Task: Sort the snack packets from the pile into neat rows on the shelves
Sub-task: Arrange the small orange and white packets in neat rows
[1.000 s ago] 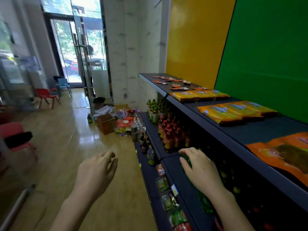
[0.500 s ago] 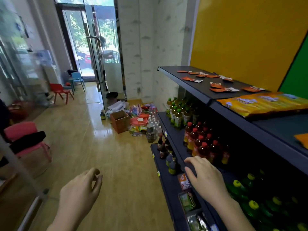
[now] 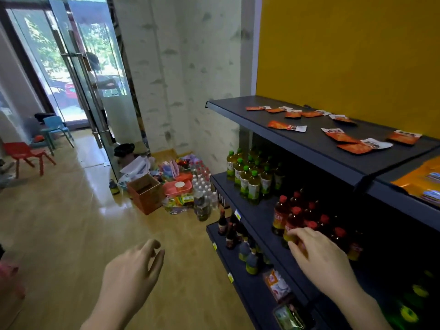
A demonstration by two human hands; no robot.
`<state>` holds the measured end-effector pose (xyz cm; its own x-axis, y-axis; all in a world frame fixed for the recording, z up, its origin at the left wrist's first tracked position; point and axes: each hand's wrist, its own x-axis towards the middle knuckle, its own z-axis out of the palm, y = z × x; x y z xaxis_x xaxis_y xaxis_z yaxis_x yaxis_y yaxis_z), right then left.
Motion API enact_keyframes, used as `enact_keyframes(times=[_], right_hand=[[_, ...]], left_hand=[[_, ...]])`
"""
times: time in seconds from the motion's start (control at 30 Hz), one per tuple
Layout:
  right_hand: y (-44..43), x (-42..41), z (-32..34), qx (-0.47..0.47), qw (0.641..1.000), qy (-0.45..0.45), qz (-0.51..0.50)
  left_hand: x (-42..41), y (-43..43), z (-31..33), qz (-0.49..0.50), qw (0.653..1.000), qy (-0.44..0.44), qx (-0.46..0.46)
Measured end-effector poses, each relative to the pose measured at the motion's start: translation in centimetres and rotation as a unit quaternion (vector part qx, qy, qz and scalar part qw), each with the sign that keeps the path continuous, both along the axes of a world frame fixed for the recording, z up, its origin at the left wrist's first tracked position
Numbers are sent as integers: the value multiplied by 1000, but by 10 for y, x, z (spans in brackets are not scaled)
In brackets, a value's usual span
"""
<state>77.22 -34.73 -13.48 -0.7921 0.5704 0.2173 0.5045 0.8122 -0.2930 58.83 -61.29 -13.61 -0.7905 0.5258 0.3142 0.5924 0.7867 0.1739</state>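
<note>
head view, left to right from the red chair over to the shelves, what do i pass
red chair → cardboard box → clear water bottles → green-capped bottles → red-capped bottles → large orange packets at the right edge

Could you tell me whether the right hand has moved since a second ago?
Yes: the right hand has moved forward along the middle shelf, from short of the red-capped bottles to reaching them.

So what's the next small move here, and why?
Probably step toward the pile on the floor beyond the shelf end to fetch packets: the left hand holds nothing, the right hand is just by red-capped bottles, and the orange packets on the top shelf lie scattered.
</note>
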Motion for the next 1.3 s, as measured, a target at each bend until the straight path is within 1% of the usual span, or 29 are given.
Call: enact_keyframes(times=[0.17, 0.33, 0.47, 0.6, 0.63, 0.77, 0.9, 1.0, 1.07, 1.13, 1.2, 1.23, 1.3], right_hand=[[27, -60, 0, 0, 1000, 0, -31], [65, -124, 11, 21, 997, 34, -70], [90, -165, 36, 39, 992, 75, -92], [112, -184, 66, 53, 987, 98, -117], [118, -187, 74, 57, 985, 98, -127], [139, -191, 98, 76, 973, 112, -186], [158, -192, 113, 102, 953, 143, -247], [181, -188, 123, 123, 932, 161, -300], [202, -183, 128, 133, 916, 147, -348], [224, -178, 130, 109, 906, 91, -399], [244, -175, 129, 47, 893, 0, -447], [252, -176, 128, 14, 885, -36, -464], [261, -180, 123, -22, 871, -88, -483]], left_hand=[[-75, 47, -9, -44, 999, -5, -19], [-163, 118, 2, -85, 996, 36, 7], [-216, 174, 21, -150, 985, 80, 29], [-247, 228, 48, -230, 957, 166, 62], [-253, 243, 54, -249, 950, 176, 72], [-265, 303, 73, -326, 926, 158, 103], [-263, 363, 87, -409, 888, 127, 166], [-256, 409, 95, -474, 855, 99, 187], [-247, 437, 103, -519, 828, 89, 194], [-235, 463, 110, -553, 814, 50, 172], [-224, 492, 111, -575, 812, -15, 97], [-221, 505, 109, -582, 812, -24, 43], [-216, 526, 103, -592, 805, 15, -34]])
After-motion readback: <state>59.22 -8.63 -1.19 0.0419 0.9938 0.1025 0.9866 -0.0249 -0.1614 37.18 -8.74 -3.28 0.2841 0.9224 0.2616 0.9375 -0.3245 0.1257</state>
